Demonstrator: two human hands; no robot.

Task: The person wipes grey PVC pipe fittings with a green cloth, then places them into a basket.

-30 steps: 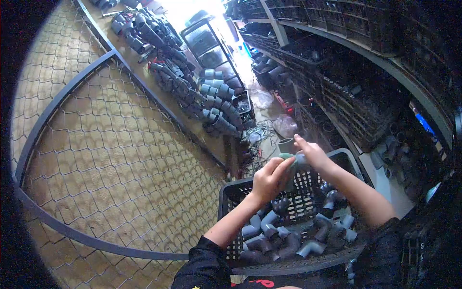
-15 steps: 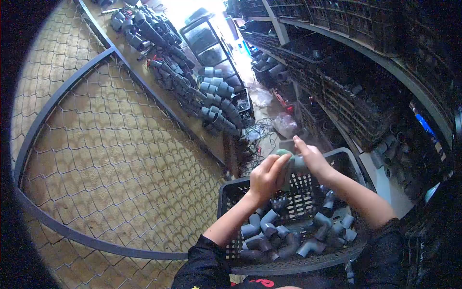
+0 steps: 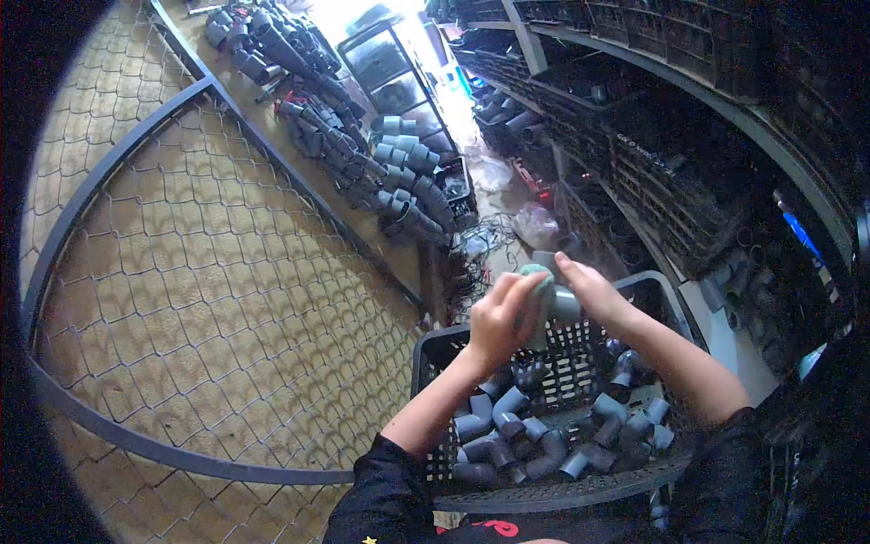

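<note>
While basket holds pipe elbows, mesh stands left, shelves right.

From afar I count one left hand, one right hand, one green cloth and one grey fitting between them, one basket below, at least eight elbows inside, exact number unclear.

Walled off across the left of the frame by wire mesh. Hemmed in at upper right by shelf crates. Passable at lower centre, between the forearms, down into the black crate as far as its layer of pipe elbows. Blocked above the crate's far side by the left hand and right hand, close together around a grey fitting and green cloth. Narrowed beyond by a plastic bag.
</note>
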